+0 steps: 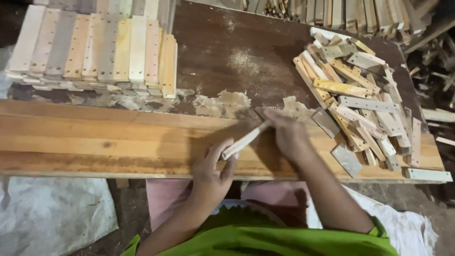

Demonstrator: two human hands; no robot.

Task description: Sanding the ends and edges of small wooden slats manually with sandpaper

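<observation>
While the left hand (pixel 211 167) pinches the near end of a pale wooden slat (pixel 244 141) and the right hand (pixel 286 135) closes its fingers on the far end, the slat hangs tilted just above the plank worktop (pixel 95 137) — a loose pinch could let it twist free. Just to the right, the jumbled pile of slats (pixel 360 99) (some lying near the worktop's front edge) looks easy to nudge off with a forearm — the neat stack (pixel 95 47) at far left sits well apart.

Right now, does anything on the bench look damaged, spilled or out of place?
The dark bench top is worn, its surface peeled in pale patches along the plank's edge, with sawdust scattered above. The slats at right lie in a loose heap, unlike the neat stack at left.
</observation>
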